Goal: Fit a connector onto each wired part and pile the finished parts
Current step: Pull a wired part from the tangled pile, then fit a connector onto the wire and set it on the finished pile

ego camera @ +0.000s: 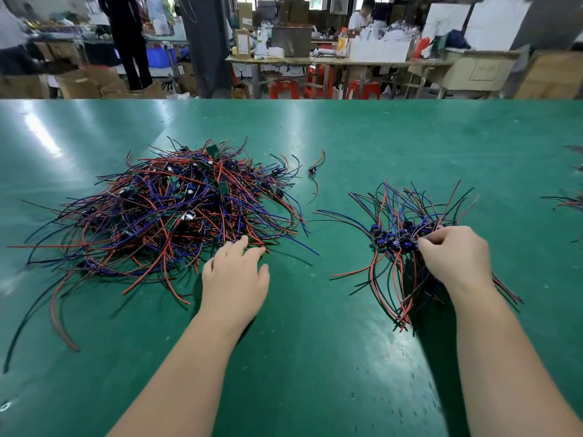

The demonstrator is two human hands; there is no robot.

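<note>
A large tangled heap of wired parts [170, 209], red, blue and black leads with small green boards, lies on the left of the green table [315, 357]. My left hand [235, 275] reaches to its near right edge, fingers straight, tips touching the wires. On the right sits a smaller pile of parts [400, 238] with blue and black connectors, leads fanned out. My right hand [454, 257] rests on that pile, fingers curled, pinching a part at the pile's right side. What the fingers pinch is mostly hidden.
A single wired part [314, 170] lies alone between the piles, further back. More wires [571, 200] show at the right edge. Beyond the table's far edge are benches, red stools, boxes and people.
</note>
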